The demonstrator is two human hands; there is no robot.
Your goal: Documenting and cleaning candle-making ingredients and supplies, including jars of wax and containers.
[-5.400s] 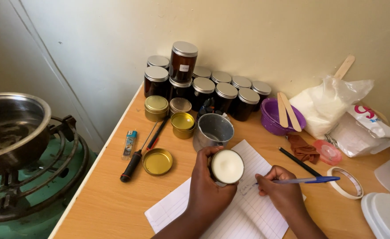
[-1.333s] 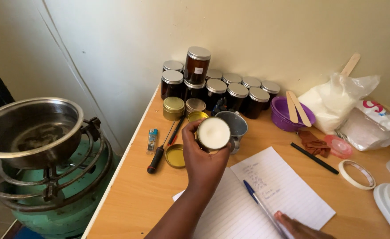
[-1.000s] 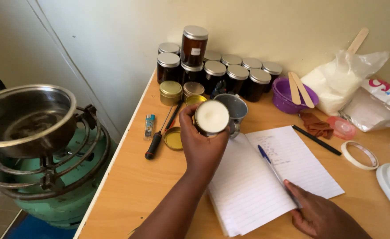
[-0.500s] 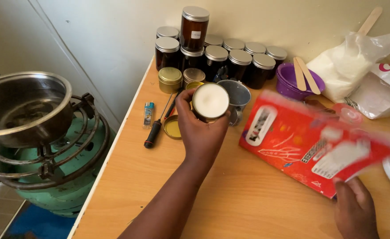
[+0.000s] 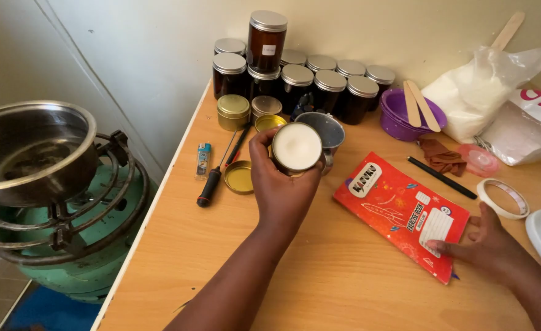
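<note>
Near worktop (image 5: pixel 344 276) bare, free passage; back edge blocked by dark jars (image 5: pixel 319 86), purple bowl (image 5: pixel 399 113), bags (image 5: pixel 497 92); stove (image 5: pixel 56 202) off left.

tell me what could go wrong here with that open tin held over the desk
The left hand holds the small open tin of pale filling tipped toward the camera; if the filling is still soft, it might spill onto the wooden table. The tin hangs close to the metal cup and the stacked dark jars, so a bump could knock them. The right hand rests on the red exercise book, leaving one hand to steady the tin.
</note>
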